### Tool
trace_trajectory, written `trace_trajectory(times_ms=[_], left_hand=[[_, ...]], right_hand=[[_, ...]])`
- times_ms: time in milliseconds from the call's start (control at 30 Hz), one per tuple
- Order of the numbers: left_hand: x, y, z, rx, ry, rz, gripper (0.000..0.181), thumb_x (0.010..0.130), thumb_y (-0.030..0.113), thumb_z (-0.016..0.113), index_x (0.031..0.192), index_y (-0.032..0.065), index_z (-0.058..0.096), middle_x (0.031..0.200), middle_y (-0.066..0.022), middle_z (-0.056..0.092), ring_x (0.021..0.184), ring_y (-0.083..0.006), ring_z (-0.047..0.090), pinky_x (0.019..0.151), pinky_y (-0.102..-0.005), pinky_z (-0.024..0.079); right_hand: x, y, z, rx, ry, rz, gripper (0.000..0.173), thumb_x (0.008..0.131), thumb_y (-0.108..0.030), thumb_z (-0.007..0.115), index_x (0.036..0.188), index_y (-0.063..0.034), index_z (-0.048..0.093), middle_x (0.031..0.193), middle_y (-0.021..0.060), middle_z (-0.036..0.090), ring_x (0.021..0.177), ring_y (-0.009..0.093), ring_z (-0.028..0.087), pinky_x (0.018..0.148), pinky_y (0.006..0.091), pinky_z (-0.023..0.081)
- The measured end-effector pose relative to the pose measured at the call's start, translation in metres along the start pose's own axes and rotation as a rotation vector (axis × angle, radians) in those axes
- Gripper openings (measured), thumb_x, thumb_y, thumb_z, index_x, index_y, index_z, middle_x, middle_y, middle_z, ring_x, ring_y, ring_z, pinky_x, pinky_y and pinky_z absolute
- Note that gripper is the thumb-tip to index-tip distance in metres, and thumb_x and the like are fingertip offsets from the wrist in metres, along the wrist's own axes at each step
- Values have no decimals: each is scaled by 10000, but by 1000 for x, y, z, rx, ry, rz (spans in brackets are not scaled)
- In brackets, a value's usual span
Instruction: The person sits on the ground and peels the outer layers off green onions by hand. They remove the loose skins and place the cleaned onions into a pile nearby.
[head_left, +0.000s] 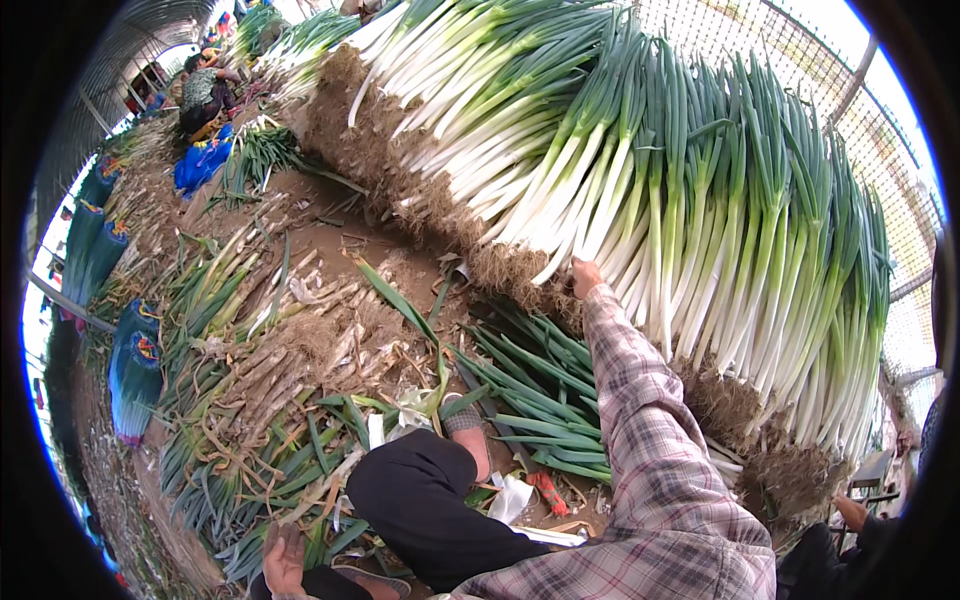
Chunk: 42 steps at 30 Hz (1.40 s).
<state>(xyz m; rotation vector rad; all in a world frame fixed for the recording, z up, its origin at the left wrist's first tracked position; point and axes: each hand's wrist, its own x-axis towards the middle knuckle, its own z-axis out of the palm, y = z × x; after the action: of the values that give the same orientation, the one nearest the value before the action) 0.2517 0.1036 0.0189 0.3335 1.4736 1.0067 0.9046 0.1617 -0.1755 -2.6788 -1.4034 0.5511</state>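
My right hand (585, 277) reaches out to a large pile of long green onions (637, 195) and closes around the white root end of one stalk, just above the brown roots. The pile slopes upward, with white stems low and green leaves at the top. My left hand (283, 559) is at the lower left beside my knee, palm showing, fingers extended, holding nothing. More green onions (555, 405) lie under my right forearm, only their leaves plainly visible. Untrimmed onions with dry outer leaves (285, 367) lie on the ground to the left.
A bundle of red cord (547, 493) and white scraps (511, 499) lie by my foot. Tied bundles in blue wrapping (136, 382) stand at the far left. A person (206, 94) crouches near a blue bag (202, 161); part of another person (851, 514) shows at lower right. Wire mesh (810, 52) stands behind the pile.
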Motion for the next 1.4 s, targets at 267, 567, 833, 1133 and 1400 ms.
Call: trace_trajectory(times_ms=[267, 567, 833, 1133, 1400], left_hand=[[55, -26, -86, -190, -278, -10, 139, 801, 48, 464, 936, 19, 482, 904, -75, 528, 907, -209, 495, 882, -369, 363], [56, 18, -142, -366, -49, 217, 376, 746, -92, 463, 1112, -4, 449, 886, -71, 491, 842, -204, 500, 864, -370, 410], [73, 33, -218, -668, 29, 333, 272, 760, -93, 478, 1014, -5, 518, 786, -78, 541, 728, -168, 521, 847, -332, 433], [20, 40, -232, -828, 65, 425, 166, 792, -8, 494, 951, -16, 537, 761, -65, 569, 677, -157, 545, 840, -364, 426], [-3, 25, -267, -861, 241, 479, 144, 787, -17, 496, 922, -10, 547, 753, -63, 568, 668, -148, 546, 817, -356, 445]], right_hand=[[26, 18, 44, 105, 6, -83, 399, 770, -164, 443, 1145, -28, 440, 1021, 141, 516, 906, 237, 528, 732, 327, 461], [-84, -177, -65, 841, -482, -369, 452, 826, -316, 464, 1118, 27, 438, 993, 130, 527, 877, 221, 535, 755, 340, 470], [-150, -474, -25, 283, -871, -1093, 233, 805, -132, 495, 956, 27, 573, 915, 109, 591, 796, 150, 581, 712, 235, 469], [-201, -492, 322, -214, -387, -1188, 180, 701, -115, 473, 819, -3, 550, 857, 206, 564, 789, 335, 543, 700, 412, 420], [-264, -491, 298, -348, -357, -1028, 338, 696, -214, 552, 983, -47, 484, 983, 188, 498, 941, 354, 475, 786, 438, 380]])
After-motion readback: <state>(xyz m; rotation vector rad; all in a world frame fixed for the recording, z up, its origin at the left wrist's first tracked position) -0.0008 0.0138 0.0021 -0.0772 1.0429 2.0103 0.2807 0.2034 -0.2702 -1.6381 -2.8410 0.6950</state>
